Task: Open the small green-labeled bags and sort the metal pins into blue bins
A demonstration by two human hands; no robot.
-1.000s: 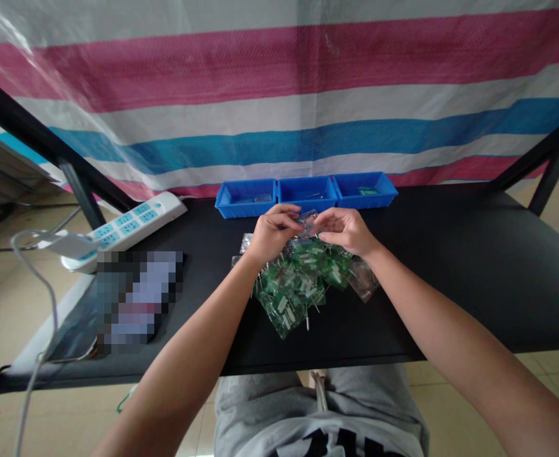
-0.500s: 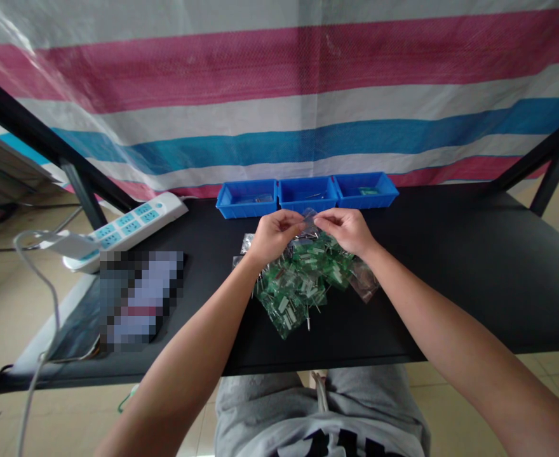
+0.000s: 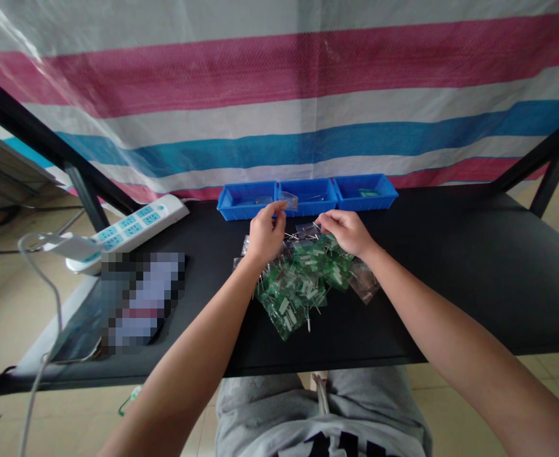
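In the head view, the left hand [image 3: 267, 233] has its thumb and fingers clamped on a small clear packet [image 3: 289, 201], which shows against the left end of the middle blue bin [image 3: 318, 207]; whether it hangs over the bin or just short of it cannot be told. The right hand [image 3: 345, 230], apart from the left, has its thumb and fingers curled close together, but whether they grip the small shiny piece [image 3: 316, 225] at their tips is unclear. Below and between both hands lies a heap of green packets [image 3: 308, 261] on the black table [image 3: 474, 273], with a brownish clear packet [image 3: 365, 282] at its right side and a metal pin [image 3: 309, 325] poking out toward the near edge. Thin metal pieces lie in the middle bin; the left blue bin [image 3: 247, 213] holds small clear items, and the right blue bin [image 3: 368, 202] holds something green. Off to the left sit a white power strip [image 3: 129, 227] and a pixelated flat object [image 3: 143, 301]. A striped sheet [image 3: 279, 70] hangs behind the bins.
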